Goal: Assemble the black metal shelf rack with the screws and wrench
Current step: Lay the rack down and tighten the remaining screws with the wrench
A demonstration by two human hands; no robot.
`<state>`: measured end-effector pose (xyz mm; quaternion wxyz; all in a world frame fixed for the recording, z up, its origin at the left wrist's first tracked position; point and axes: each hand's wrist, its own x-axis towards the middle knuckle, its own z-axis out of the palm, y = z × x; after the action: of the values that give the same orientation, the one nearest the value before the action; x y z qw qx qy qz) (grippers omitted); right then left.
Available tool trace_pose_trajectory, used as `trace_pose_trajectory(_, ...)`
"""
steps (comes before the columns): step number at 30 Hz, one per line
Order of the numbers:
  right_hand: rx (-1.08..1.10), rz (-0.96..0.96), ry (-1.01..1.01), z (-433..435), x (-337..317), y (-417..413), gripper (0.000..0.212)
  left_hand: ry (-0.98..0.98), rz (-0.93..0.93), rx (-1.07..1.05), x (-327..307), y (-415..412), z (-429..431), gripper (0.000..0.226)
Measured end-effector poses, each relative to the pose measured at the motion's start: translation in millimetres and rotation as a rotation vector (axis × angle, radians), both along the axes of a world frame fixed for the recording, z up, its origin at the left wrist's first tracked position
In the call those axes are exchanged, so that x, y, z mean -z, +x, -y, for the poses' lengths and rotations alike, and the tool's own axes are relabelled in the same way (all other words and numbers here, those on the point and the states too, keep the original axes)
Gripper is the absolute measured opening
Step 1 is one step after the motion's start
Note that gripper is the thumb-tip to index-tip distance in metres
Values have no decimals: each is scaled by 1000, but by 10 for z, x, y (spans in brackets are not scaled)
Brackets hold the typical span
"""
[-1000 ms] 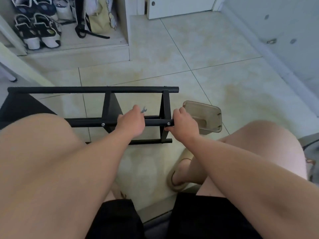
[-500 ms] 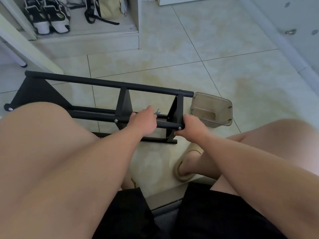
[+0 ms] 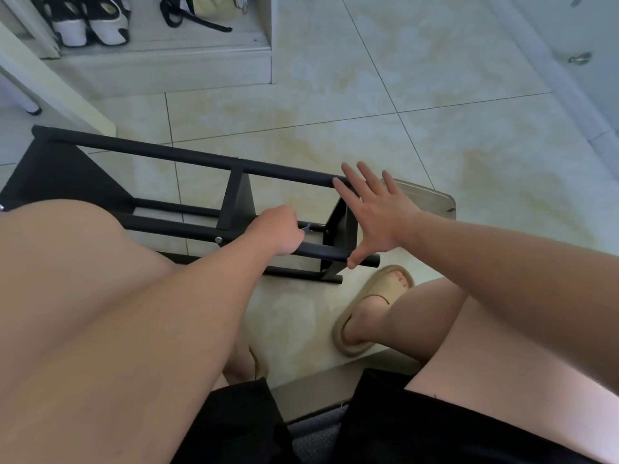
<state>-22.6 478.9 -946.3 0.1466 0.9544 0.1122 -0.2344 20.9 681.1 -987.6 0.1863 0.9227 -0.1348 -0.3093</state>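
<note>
Rack (image 3: 187, 159) lies sideways on the floor (image 3: 435, 145), long axis L-R. Our left hand (image 3: 278, 234) grips the wrench (image 3: 306, 228) against its near bar (image 3: 321, 254). Right hand (image 3: 378, 212), fingers spread, is nearest the right end.

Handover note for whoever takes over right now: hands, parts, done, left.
Left hand: fist at the near rail, wrench head sticking out of its grip.
Right hand: open, fingers spread over the end panel, thumb at the rail's end.
Rack: on its side on the floor, rails and uprights joined; a screw sits at the middle upright.
Plastic box: beyond that open hand, contents hidden.
Left: probably tighten the end-panel joints, then stand it up; tightness cannot be judged.
</note>
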Motion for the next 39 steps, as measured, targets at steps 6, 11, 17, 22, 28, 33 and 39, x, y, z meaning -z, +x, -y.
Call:
trace_pose_trajectory(6,1,-115,75,125,146,134,163,33,-171,97,-95,151,58,31)
trace_pose_trajectory(11,9,-109,170,168,209,106,163,-58,-235,113,-25,250,49,11)
trace_pose_trajectory(17,20,-95,217,182,217,108,163,-130,-207,130,49,216,212,18)
trace_pose_trajectory(22,29,-94,227,167,194,95,162,-283,-355,-8,7,164,365,9)
trace_pose_trajectory(28,34,-94,218,140,171,92,163,-375,-536,-273,-3,125,491,6)
trace_pose_trajectory(33,45,-106,222,131,173,91,164,-410,-488,-377,9,78,546,3)
trace_pose_trajectory(39,48,-108,232,135,179,97,164,-370,-466,-400,29,58,639,13)
